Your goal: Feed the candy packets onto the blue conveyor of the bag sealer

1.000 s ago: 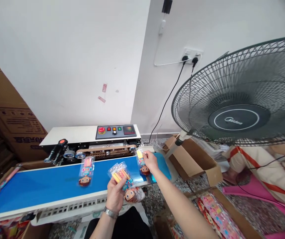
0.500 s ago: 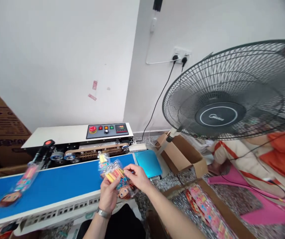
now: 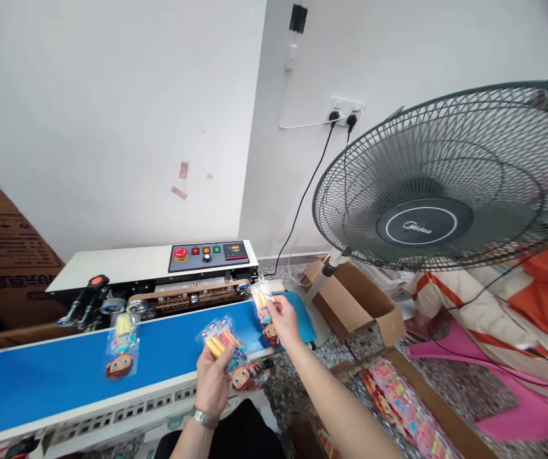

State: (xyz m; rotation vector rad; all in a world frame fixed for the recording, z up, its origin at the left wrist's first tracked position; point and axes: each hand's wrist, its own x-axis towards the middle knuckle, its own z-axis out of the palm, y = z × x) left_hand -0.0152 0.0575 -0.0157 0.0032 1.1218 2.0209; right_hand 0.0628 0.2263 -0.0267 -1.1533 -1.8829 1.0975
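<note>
My left hand, wearing a metal watch, is closed on a small fan of clear plastic packets. Each holds a brown-haired cartoon figure with yellow and pink parts. In my right hand, pinched between thumb and fingers, is a single packet of the same kind. It stands upright at the right end of the blue conveyor belt, its top close to the intake of the band sealing machine. Another packet lies farther left on the belt, its top edge by the rollers.
A large standing fan looms at the right. Below it stand an open cardboard box and another box holding pink packets. At far right, a person's light trousers show beside a pink stool.
My right hand has moved right, away from the bundle, carrying one packet to the machine's intake. The packet behind my hands has travelled left along the belt; the one farthest left has gone from view.
</note>
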